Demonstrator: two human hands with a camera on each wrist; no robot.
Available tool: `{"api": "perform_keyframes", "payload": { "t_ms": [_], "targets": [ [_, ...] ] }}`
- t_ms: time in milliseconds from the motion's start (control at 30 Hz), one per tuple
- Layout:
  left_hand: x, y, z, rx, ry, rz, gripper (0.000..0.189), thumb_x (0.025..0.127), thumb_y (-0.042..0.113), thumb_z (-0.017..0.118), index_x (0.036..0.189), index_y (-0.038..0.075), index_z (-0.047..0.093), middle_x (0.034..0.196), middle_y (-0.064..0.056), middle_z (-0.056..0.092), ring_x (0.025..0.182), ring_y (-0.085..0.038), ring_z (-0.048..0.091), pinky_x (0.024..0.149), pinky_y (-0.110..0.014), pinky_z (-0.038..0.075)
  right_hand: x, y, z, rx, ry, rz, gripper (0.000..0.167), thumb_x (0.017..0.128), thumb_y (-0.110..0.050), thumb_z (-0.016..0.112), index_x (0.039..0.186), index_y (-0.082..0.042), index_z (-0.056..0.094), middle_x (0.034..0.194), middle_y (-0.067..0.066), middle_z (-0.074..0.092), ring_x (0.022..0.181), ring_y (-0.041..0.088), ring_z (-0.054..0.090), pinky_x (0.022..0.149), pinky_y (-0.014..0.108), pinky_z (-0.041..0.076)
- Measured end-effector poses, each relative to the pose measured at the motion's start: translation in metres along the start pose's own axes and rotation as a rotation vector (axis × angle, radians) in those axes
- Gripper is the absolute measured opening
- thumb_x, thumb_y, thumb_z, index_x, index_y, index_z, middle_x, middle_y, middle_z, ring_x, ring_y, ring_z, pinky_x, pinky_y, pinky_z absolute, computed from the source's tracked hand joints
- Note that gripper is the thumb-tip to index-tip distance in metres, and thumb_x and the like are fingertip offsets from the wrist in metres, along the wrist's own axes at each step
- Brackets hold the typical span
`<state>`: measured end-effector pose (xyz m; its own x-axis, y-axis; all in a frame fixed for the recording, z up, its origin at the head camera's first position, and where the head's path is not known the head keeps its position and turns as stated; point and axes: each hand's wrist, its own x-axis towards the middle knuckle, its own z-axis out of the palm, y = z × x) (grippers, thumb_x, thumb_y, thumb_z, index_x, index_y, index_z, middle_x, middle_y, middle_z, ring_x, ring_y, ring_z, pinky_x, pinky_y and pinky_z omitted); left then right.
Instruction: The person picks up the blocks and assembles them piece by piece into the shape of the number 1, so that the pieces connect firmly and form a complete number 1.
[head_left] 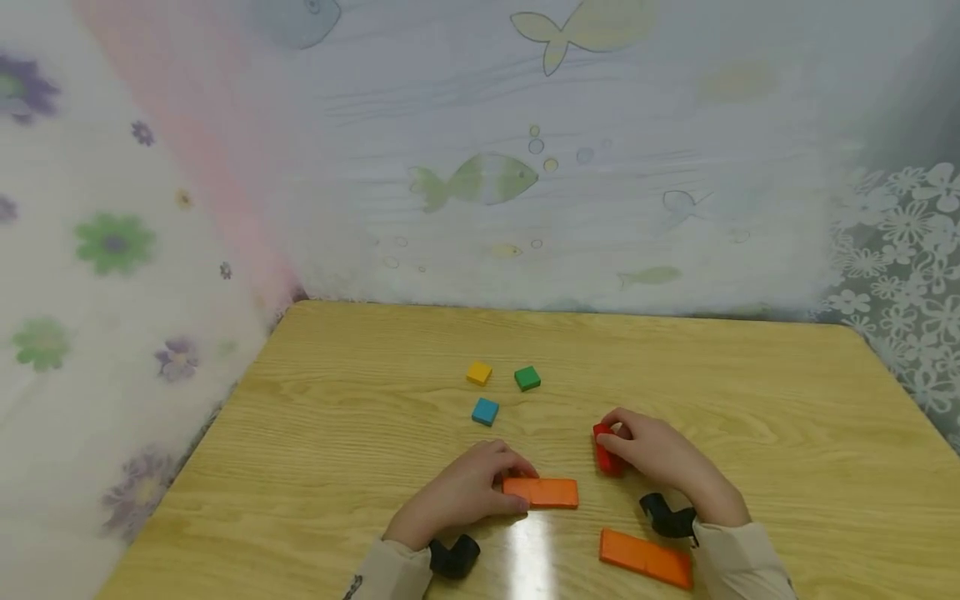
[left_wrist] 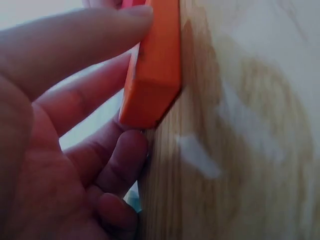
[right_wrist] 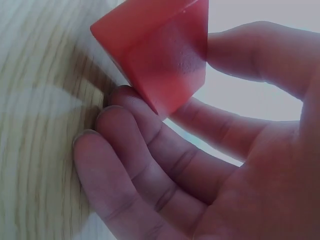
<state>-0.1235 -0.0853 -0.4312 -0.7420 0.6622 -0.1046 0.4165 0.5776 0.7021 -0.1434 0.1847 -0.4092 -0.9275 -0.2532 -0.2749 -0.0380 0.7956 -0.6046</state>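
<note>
My left hand (head_left: 468, 492) pinches the left end of a long flat orange block (head_left: 557, 493) that lies on the table. The left wrist view shows the thumb on the near side of the orange block (left_wrist: 157, 75) and fingers behind it. To the right, my right hand (head_left: 663, 454) holds a red block (head_left: 604, 454) between thumb and fingers. In the right wrist view the red block (right_wrist: 170, 55) is tilted, with its lower part close to the table. Whether it touches the tabletop is unclear. A gap separates the red block from the orange one.
Another long orange block (head_left: 645, 558) lies near the front, beside the right wrist. Small yellow (head_left: 479, 372), green (head_left: 527, 378) and blue (head_left: 485, 412) blocks sit farther back on the wooden table (head_left: 337, 400). A patterned curtain (head_left: 465, 250) hangs behind the far edge.
</note>
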Motion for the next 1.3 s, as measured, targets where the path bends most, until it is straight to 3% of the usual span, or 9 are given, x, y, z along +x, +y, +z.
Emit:
{"api": "perform_keyframes", "payload": {
  "t_ms": [233, 367, 600, 733, 933, 1133, 1300],
  "targets": [
    [0.001, 0.001, -0.001, -0.004, -0.059, 0.012, 0.030, 0.079, 0.040, 0.065, 0.108, 0.031, 0.061, 0.100, 0.017, 0.050, 0.089, -0.002, 0.044, 0.075, -0.023, 0.037, 0.000, -0.008, 0.004, 0.018, -0.023, -0.014, 0.031, 0.087, -0.035, 0.056, 0.107, -0.012, 0.056, 0.074, -0.002, 0.054, 0.065, 0.014, 0.047, 0.060, 0.030, 0.038],
    [0.001, 0.005, 0.000, 0.011, -0.090, 0.008, 0.030, 0.079, 0.040, 0.065, 0.107, 0.032, 0.062, 0.095, 0.017, 0.049, 0.081, -0.001, 0.044, 0.069, -0.021, 0.037, -0.001, -0.009, 0.008, 0.013, -0.031, -0.014, 0.031, 0.086, -0.036, 0.057, 0.105, -0.013, 0.057, 0.074, -0.003, 0.054, 0.065, 0.013, 0.047, 0.062, 0.030, 0.039],
    [0.000, 0.011, 0.001, 0.051, -0.080, 0.045, 0.029, 0.081, 0.040, 0.063, 0.109, 0.032, 0.063, 0.086, 0.014, 0.046, 0.069, -0.003, 0.040, 0.060, -0.018, 0.034, 0.000, -0.013, 0.012, 0.014, -0.036, -0.055, 0.029, 0.084, -0.040, 0.058, 0.099, -0.016, 0.057, 0.070, -0.002, 0.052, 0.061, 0.013, 0.046, 0.058, 0.030, 0.038],
    [0.000, 0.012, 0.001, 0.078, -0.071, 0.007, 0.029, 0.080, 0.044, 0.061, 0.107, 0.032, 0.063, 0.079, 0.013, 0.045, 0.064, -0.003, 0.039, 0.057, -0.019, 0.033, -0.001, -0.019, 0.014, 0.023, -0.040, -0.084, 0.029, 0.084, -0.041, 0.058, 0.099, -0.016, 0.057, 0.071, -0.004, 0.053, 0.061, 0.012, 0.047, 0.058, 0.030, 0.039],
    [0.000, 0.012, 0.003, 0.045, -0.077, -0.081, 0.023, 0.080, 0.043, 0.062, 0.102, 0.037, 0.062, 0.061, 0.014, 0.049, 0.057, -0.002, 0.043, 0.055, -0.020, 0.035, -0.002, -0.029, 0.020, 0.034, -0.051, -0.077, 0.028, 0.083, -0.039, 0.059, 0.098, -0.016, 0.057, 0.072, -0.004, 0.054, 0.061, 0.012, 0.048, 0.058, 0.030, 0.039],
    [0.000, 0.013, 0.001, 0.030, -0.089, -0.089, 0.022, 0.080, 0.042, 0.062, 0.101, 0.035, 0.064, 0.063, 0.017, 0.052, 0.059, -0.001, 0.044, 0.057, -0.020, 0.036, -0.003, -0.035, 0.027, 0.017, -0.050, -0.047, 0.024, 0.083, -0.037, 0.060, 0.096, -0.018, 0.057, 0.072, -0.004, 0.054, 0.062, 0.011, 0.048, 0.060, 0.030, 0.039],
    [0.000, 0.015, 0.000, -0.021, -0.090, -0.111, 0.020, 0.078, 0.041, 0.065, 0.094, 0.029, 0.063, 0.060, 0.013, 0.051, 0.054, -0.004, 0.045, 0.052, -0.021, 0.035, -0.003, -0.042, 0.031, -0.033, -0.020, -0.029, 0.022, 0.083, -0.033, 0.060, 0.096, -0.016, 0.056, 0.069, -0.004, 0.053, 0.060, 0.012, 0.046, 0.058, 0.030, 0.039]
  ]
}}
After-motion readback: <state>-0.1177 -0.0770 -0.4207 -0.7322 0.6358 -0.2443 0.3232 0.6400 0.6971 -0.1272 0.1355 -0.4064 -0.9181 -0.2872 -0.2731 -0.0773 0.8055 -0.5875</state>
